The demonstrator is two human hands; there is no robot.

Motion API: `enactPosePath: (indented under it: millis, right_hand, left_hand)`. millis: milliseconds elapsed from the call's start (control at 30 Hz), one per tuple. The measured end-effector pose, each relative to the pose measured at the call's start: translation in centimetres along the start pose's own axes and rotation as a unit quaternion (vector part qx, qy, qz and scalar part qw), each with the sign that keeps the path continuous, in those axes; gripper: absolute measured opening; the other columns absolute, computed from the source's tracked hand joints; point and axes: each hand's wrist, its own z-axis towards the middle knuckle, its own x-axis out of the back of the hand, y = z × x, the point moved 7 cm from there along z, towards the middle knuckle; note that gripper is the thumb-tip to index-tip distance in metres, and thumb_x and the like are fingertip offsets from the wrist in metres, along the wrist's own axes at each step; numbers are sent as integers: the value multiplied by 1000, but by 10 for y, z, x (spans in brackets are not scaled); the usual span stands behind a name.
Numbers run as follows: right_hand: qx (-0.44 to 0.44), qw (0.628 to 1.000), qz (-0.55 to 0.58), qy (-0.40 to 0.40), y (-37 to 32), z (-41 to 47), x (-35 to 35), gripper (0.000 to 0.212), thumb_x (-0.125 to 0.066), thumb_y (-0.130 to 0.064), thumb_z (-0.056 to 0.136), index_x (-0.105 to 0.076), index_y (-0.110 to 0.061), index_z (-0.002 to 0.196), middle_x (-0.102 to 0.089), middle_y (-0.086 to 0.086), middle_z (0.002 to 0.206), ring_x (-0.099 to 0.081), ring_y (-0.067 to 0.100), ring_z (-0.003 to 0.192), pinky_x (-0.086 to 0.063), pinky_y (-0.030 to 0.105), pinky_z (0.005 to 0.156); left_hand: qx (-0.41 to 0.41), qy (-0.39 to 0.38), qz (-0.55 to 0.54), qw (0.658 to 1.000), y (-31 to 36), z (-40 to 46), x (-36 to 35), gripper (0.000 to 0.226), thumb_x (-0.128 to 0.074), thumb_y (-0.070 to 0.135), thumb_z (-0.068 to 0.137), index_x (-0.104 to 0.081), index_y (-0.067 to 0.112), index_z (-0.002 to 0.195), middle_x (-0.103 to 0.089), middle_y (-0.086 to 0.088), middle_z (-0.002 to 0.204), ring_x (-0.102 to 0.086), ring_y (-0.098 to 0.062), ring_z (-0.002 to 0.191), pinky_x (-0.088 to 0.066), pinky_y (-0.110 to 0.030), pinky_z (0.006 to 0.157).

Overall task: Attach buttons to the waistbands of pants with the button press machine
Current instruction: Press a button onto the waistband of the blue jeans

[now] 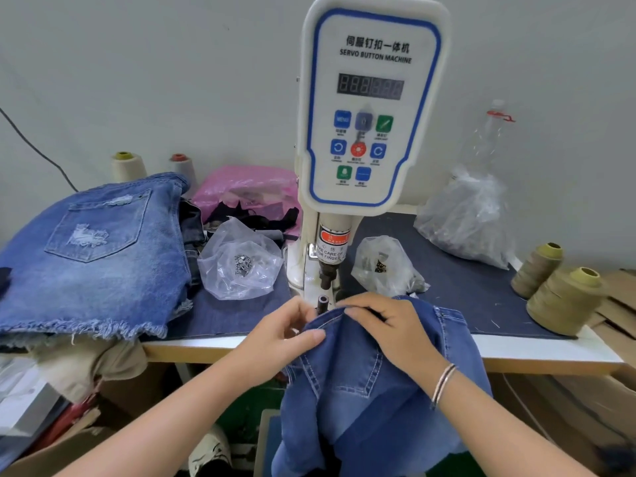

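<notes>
Nearest to the camera, a pair of blue denim pants (371, 390) hung over the front edge of the table (516, 349), with its waistband lifted up to the machine. The left hand (285, 335) pinched the waistband edge between thumb and fingers. The right hand (389, 321) gripped the same edge with curled fingers just beside it, so both hands were close together, right in front of the lower die post (322, 302).

Above the post stood the black punch (326, 275) of the white button press machine (373, 105), apart from the fabric. To the left of the machine lay a clear bag of silver buttons (241, 263), and to the right a second clear bag with dark metal parts (382, 265). Farther left was a stack of denim shorts (93, 249). At the right edge stood two olive thread cones (557, 290).
</notes>
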Motion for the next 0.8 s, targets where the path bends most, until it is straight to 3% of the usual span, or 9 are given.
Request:
enactPosePath:
  millis: [67, 167, 233, 333, 433, 533, 800]
  right_hand:
    - [-80, 995, 49, 13, 17, 5, -3, 24, -60, -11, 92, -68, -31, 81, -68, -23, 77, -60, -8, 76, -43, 7, 75]
    - [-186, 980, 51, 40, 40, 14, -3, 29, -56, -22, 95, -62, -27, 67, -58, -16, 56, -49, -6, 55, -38, 9, 61]
    - [-173, 984, 8, -29, 41, 18, -17, 28, -56, -25, 94, -60, -27, 66, -55, -16, 56, -47, -4, 56, -36, 11, 60]
    - [-156, 984, 44, -76, 43, 14, -28, 20, -61, -23, 92, -59, -23, 72, -53, -17, 59, -43, -4, 57, -36, 10, 60]
    - [-144, 986, 85, -28, 48, 13, -22, 14, -62, -14, 90, -59, -16, 77, -57, -15, 66, -48, 0, 65, -38, 10, 65]
    - [-149, 983, 104, 12, 50, 18, -20, 12, -60, -13, 91, -59, -10, 80, -55, -13, 68, -48, 2, 67, -39, 11, 66]
    - [-230, 961, 155, 3, 72, 20, -32, 21, -57, -18, 93, -63, -20, 73, -60, -10, 70, -52, 2, 71, -43, 17, 71]
  left_hand:
    - [36, -22, -12, 999, -16, -6, 2, 31, -62, 44, 81, -52, 15, 86, -58, 9, 76, -50, -11, 70, -42, -23, 67]
    - [46, 0, -28, 999, -26, -8, 8, 20, -54, 33, 91, -47, 16, 85, -53, 9, 70, -47, -7, 65, -40, -20, 62]
    - [45, 49, -39, 997, -28, -4, 16, 17, -50, 28, 96, -48, 22, 81, -49, 8, 67, -43, -6, 61, -37, -15, 57]
    - [49, 98, -65, 992, -28, 3, 26, 25, -49, 28, 99, -49, 30, 74, -48, 11, 64, -42, -3, 55, -36, -11, 49]
    - [39, 81, -85, 992, -26, 14, 23, 18, -49, 35, 94, -51, 31, 76, -54, 7, 71, -48, -6, 65, -41, -17, 60]
    - [36, 92, -100, 990, -30, 22, 21, 23, -47, 29, 100, -53, 32, 78, -63, 3, 80, -58, -7, 74, -46, -21, 69]
    - [63, 83, -138, 985, -41, 24, 22, 14, -52, 36, 88, -51, 26, 78, -62, -3, 78, -56, -14, 73, -42, -32, 70]
